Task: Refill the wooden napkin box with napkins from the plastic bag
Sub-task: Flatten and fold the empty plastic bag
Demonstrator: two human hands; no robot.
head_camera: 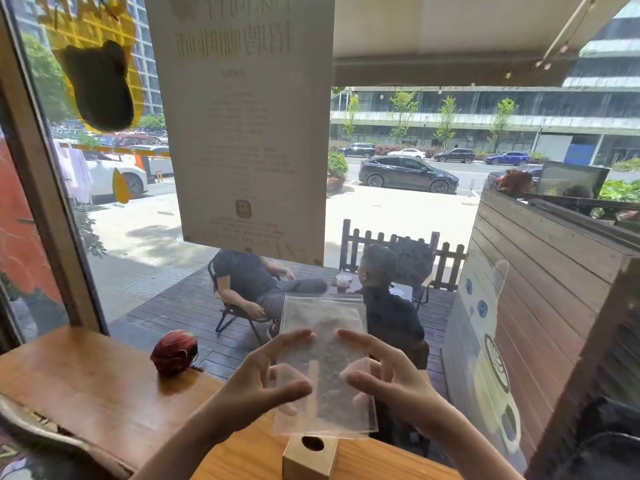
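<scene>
Head view: both hands are raised over the near edge of the worktop, holding a clear plastic bag between them. Left hand grips the bag's left side, thumb in front, fingers curled round the back. Right hand does the same on the right side, thumb pressing the front. Both hands are half-closed, pinching the film, not fists.

The bag looks flat and see-through; can't tell if any napkins are inside, it reads as empty or nearly so.

Wooden napkin box stands on the worktop right at the near edge, directly under the bag, its round hole facing the camera. Top of the box is hidden by the bag's lower edge, so fill level can't be read.

A small red ornament sits at the far edge by the window, well apart from the box.

Progress, my guess: either the bag's been emptied into the box and the refill is about done, or the napkins aren't out yet. Pics don't settle it. Left to do: confirm box is full, put the bag down.
</scene>
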